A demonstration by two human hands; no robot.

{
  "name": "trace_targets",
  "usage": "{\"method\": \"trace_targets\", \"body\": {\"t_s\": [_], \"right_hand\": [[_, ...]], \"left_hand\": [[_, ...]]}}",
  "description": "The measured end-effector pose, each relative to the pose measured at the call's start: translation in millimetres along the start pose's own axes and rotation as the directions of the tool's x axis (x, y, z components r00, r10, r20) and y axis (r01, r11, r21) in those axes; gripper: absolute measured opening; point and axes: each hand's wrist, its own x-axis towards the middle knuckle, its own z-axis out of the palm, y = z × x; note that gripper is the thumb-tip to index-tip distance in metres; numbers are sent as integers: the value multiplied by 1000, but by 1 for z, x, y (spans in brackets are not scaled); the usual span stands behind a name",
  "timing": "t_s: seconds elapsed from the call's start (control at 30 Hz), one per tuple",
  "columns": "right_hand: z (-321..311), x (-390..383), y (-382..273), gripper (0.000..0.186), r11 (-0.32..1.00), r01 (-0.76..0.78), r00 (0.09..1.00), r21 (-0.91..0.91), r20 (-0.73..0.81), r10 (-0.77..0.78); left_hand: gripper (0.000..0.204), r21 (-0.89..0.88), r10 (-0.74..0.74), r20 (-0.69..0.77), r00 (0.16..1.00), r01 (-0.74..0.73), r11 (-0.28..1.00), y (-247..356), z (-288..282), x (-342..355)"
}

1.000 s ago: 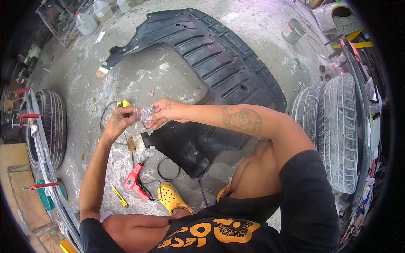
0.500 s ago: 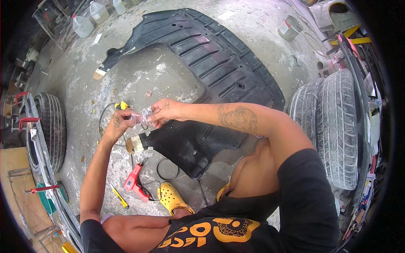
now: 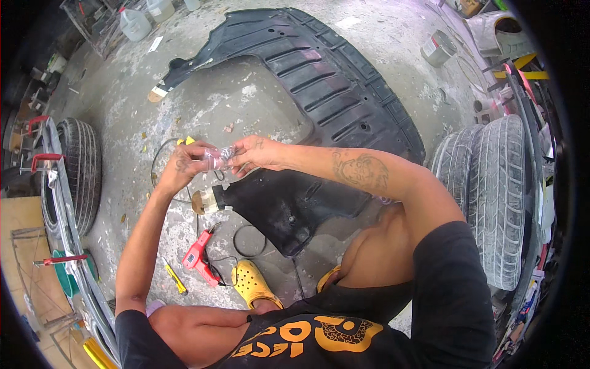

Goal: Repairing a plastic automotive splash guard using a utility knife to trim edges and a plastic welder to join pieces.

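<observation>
Between my two hands, above the near end of the panel, is a small clear plastic bag (image 3: 213, 161); shiny little pieces seem to be inside, too small to name. My left hand (image 3: 186, 163) pinches one end of it, and my right hand (image 3: 255, 154) grips the other end with bent fingers. Below them lies a big black ribbed plastic panel (image 3: 326, 98), curved like a U, with tape and a tan patch (image 3: 204, 201) on its near tip. A red pistol-shaped power tool (image 3: 198, 257) with a black cord rests on the floor, beside a yellow utility knife (image 3: 175, 276).
Stacked tyres (image 3: 495, 197) stand at the right, another tyre (image 3: 80, 178) at the left by a metal frame with red clamps (image 3: 46, 161). Plastic jugs (image 3: 135, 26) are at the far left, a metal can (image 3: 437, 49) far right. My yellow clogs (image 3: 253, 281) are close by.
Both hands have stayed on the bag, with my fingers slightly shifted and the bag looking more stretched out. The whole view has moved a little, so the floor things appear farther right.
</observation>
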Motion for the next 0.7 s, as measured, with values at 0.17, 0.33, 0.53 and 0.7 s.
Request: {"method": "trace_targets", "body": {"t_s": [0.17,0.33,0.53,0.7], "right_hand": [[7,-3,2,33,999,-14,999,-41,50,16],[13,-3,-4,37,998,-15,1000,-65,15,16],[6,-4,0,39,999,-4,1000,-45,27,5],[4,2,2,33,1000,-12,998,-3,57,12]], "left_hand": [[23,-21,41,42,998,-40,999,-11,-3,3],[23,-81,26,15,1000,-25,996,-6,-7,2],[18,-11,20,-112,994,-22,1000,13,-10,-3],[13,-36,149,-170,974,-157,987,5,-14,-5]]}}
